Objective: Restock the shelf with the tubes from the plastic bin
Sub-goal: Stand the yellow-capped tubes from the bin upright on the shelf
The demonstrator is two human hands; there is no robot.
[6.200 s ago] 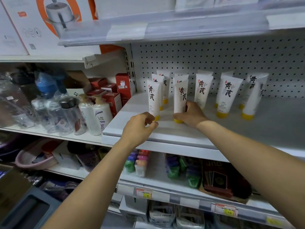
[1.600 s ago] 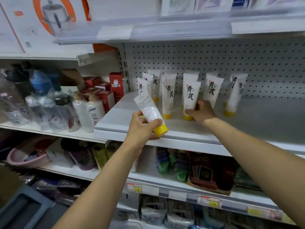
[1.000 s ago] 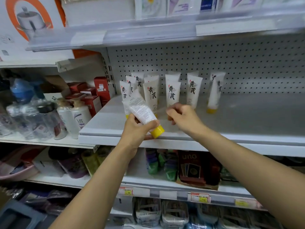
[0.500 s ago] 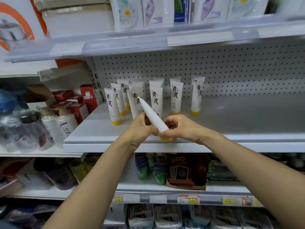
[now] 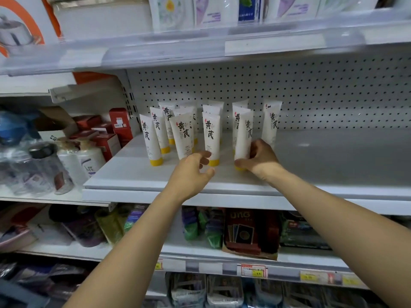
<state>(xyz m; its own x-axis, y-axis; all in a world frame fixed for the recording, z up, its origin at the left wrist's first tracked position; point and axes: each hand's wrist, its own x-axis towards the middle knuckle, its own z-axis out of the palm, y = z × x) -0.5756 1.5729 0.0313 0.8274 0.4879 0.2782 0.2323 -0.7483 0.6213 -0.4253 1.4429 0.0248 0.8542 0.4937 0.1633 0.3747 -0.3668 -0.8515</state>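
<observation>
Standing cap-down on shelf (image 5: 322, 156) — tube (image 5: 243, 134) gripped low by right hand (image 5: 259, 160).

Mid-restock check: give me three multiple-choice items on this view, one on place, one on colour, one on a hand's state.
1. The red boxes stand where, relative to the tubes? A left B right C shelf above
2. The tubes' caps are: A blue B yellow C red
3. The right hand: A empty B grips a lying tube C grips an upright tube
Answers: 1 A, boxes sit left of the group. 2 B, yellow shows beneath each white body. 3 C, fingers curl round a tube standing cap-down.
</observation>
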